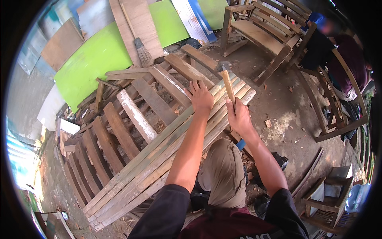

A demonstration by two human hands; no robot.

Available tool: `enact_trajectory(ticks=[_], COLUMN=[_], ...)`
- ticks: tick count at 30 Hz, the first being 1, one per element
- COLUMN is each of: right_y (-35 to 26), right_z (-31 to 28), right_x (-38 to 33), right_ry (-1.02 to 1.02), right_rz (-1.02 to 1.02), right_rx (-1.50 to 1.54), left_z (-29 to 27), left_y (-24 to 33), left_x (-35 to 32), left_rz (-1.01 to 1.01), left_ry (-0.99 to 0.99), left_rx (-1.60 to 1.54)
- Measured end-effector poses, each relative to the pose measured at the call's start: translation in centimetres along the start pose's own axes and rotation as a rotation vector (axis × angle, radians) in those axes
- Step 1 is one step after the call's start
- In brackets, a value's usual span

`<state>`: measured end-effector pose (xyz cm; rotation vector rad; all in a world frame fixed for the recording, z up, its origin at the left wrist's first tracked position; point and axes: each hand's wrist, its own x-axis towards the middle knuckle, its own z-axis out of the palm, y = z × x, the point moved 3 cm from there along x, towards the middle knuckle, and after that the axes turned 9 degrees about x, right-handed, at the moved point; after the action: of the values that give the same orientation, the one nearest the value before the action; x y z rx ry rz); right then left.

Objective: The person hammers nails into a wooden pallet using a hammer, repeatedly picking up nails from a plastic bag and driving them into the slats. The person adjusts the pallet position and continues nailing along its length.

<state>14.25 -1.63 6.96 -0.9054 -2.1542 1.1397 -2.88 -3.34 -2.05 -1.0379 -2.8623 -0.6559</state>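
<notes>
My right hand [240, 115] is closed around the wooden handle of a hammer [228, 85], with its dark metal head pointing away from me over the far end of the long wooden strips [159, 157]. These strips lie side by side, slanting from the lower left to the upper right. My left hand [199, 95] rests near their far end, fingers spread over the edge and onto a board of the slatted wooden frame [151, 100] underneath. No nail can be made out near either hand.
Loose boards [105, 144] fan out on the left. A broom [142, 51] leans on panels behind, beside a green sheet [95, 63]. A wooden bench [258, 36] stands far right, near a person [346, 59] beside a wooden frame. Debris litters the dirt floor [278, 119].
</notes>
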Motion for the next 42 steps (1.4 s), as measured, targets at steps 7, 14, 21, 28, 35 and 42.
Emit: enact_trajectory(ticks=[7, 14, 21, 28, 35, 42], right_y=[1.9, 3.7, 6.5, 6.1, 3.5, 3.0], right_z=[0.2, 0.4, 0.3, 0.6, -0.6, 0.0], right_x=[0.5, 0.6, 1.4, 0.7, 0.9, 0.4], right_ry=[-0.011, -0.022, -0.028, 0.152, 0.118, -0.091], right_rz=[0.062, 0.065, -0.003, -0.07, 0.113, 0.063], right_rx=[-0.032, -0.037, -0.155, 0.075, 0.24, -0.091], left_z=[0.4, 0.1, -0.5, -0.9, -0.4, -0.7], left_y=[-0.4, 0.0, 0.6, 0.8, -0.1, -0.8], left_x=[0.3, 0.4, 0.2, -0.3, 0.2, 0.3], left_rz=[-0.005, -0.018, 0.001, 0.001, -0.018, -0.042], left_ry=[0.051, 0.032, 0.015, -0.009, -0.013, 0.003], left_rx=[0.029, 0.011, -0.052, -0.046, 0.011, 0.03])
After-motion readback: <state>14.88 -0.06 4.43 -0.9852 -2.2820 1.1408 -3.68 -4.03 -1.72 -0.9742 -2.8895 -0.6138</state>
